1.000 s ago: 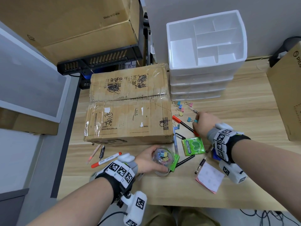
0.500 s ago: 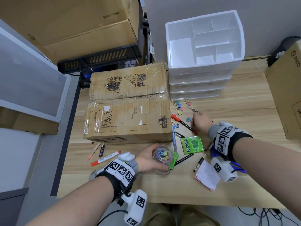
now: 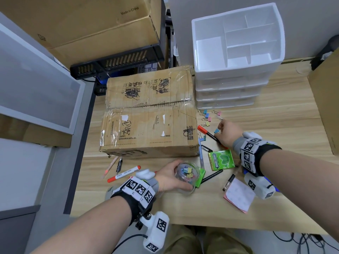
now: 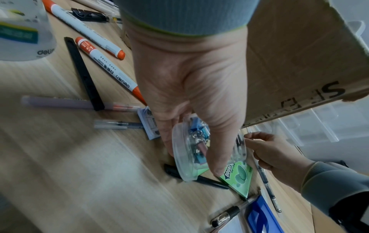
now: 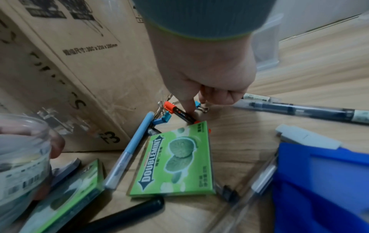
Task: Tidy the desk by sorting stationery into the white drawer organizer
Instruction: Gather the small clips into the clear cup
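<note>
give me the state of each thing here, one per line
organizer: drawers shut, top tray bare
clip tub: lidless, clips inside, gripped by left hand
right hand: pinching blue clip on desk
other clips: loose on desk
red marker: capped, lying flat

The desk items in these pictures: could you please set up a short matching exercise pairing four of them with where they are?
Things:
1. clear tub
2. blue clip
3. gum pack
4. organizer

Places:
A. at the right hand's fingertips
B. standing at the back of the desk
C. held by the left hand
D. flat on the desk beside the right wrist

Pairs: 1-C, 2-A, 3-D, 4-B
</note>
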Action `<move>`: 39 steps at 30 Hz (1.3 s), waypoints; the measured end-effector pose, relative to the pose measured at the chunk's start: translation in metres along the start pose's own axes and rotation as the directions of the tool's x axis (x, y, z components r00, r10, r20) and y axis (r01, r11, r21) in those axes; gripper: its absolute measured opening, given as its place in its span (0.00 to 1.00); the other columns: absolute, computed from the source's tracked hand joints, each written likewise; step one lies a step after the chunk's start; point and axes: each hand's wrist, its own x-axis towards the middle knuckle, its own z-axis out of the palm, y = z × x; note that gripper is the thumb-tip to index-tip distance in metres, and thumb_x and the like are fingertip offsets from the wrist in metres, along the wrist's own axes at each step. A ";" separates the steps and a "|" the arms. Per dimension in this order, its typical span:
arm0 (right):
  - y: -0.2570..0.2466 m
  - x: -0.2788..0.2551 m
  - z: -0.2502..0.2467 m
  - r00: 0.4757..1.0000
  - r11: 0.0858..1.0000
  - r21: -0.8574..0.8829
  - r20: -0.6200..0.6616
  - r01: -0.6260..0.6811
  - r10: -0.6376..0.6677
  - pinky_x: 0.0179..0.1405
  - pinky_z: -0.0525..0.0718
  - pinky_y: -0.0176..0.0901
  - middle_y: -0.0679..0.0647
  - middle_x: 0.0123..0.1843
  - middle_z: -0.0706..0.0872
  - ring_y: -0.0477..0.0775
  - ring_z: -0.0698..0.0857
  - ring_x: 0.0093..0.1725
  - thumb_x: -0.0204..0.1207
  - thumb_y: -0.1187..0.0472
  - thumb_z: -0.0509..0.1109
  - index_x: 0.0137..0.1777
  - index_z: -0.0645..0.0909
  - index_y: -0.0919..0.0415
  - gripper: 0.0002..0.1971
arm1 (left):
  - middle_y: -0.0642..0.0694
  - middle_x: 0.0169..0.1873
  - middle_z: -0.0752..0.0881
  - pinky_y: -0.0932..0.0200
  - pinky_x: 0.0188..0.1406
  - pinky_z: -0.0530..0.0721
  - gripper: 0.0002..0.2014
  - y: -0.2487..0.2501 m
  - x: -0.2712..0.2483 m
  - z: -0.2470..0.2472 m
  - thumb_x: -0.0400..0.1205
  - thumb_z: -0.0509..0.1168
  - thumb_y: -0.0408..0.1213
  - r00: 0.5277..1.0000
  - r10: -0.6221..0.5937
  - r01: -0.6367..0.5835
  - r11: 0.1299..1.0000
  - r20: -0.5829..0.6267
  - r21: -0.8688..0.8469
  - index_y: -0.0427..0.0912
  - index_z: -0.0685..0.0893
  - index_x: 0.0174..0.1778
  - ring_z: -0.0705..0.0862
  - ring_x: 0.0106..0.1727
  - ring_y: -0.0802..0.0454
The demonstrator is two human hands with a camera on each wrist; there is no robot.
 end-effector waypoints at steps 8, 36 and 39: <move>-0.010 -0.001 -0.003 0.999 0.995 -0.091 -0.002 -0.039 0.039 0.27 0.74 0.41 0.57 0.30 0.80 0.59 0.78 0.29 0.73 0.52 0.68 0.36 0.78 0.61 0.13 | 0.53 0.60 0.86 0.67 0.60 0.83 0.49 -0.005 0.002 -0.001 0.63 0.86 0.35 1.000 0.006 -0.006 1.000 0.012 -0.010 0.45 0.69 0.80 0.86 0.60 0.59; -0.037 -0.027 -0.006 0.989 0.979 0.202 0.137 0.024 -0.053 0.35 0.82 0.49 0.57 0.28 0.80 0.58 0.80 0.30 0.80 0.41 0.67 0.31 0.75 0.60 0.24 | 0.55 0.55 0.88 0.74 0.51 0.83 0.42 -0.003 -0.002 -0.001 0.64 0.85 0.33 0.998 0.062 -0.062 0.998 0.002 -0.008 0.47 0.75 0.74 0.87 0.56 0.60; -0.043 -0.025 -0.002 0.990 0.996 0.088 0.139 0.000 -0.013 0.31 0.78 0.46 0.57 0.27 0.78 0.58 0.79 0.31 0.79 0.48 0.68 0.28 0.74 0.60 0.21 | 0.55 0.52 0.88 0.74 0.48 0.84 0.37 -0.003 -0.002 -0.002 0.65 0.84 0.31 0.997 0.071 -0.071 0.997 0.002 -0.005 0.49 0.77 0.69 0.87 0.51 0.61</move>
